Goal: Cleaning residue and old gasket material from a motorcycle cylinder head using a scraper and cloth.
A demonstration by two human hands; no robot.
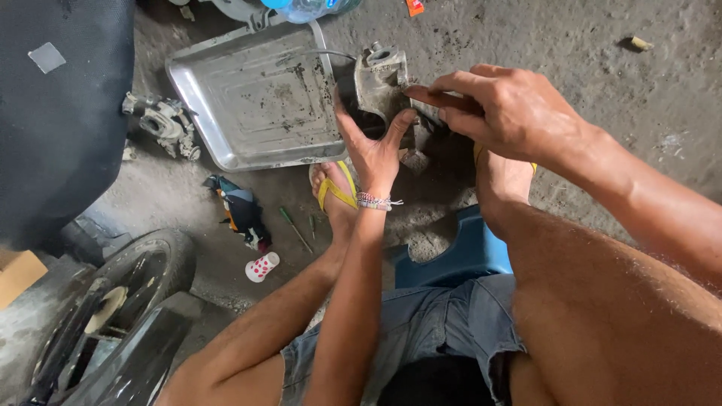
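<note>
The left hand (374, 146) cups a dirty grey engine part (380, 83) from below, fingers wrapped round it, just beside the right edge of the metal tray (248, 98), while the right hand (500, 109) pinches the part's right side with narrowed fingertips

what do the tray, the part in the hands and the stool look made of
Tray: thin sheet metal, likely aluminium or steel, dull silver with pressed ridges and grime. Part held by the left hand and right hand: probably cast metal, grey, matte and dirty, with thick blocky edges. Stool: seems moulded plastic, smooth, uniform blue.
</note>
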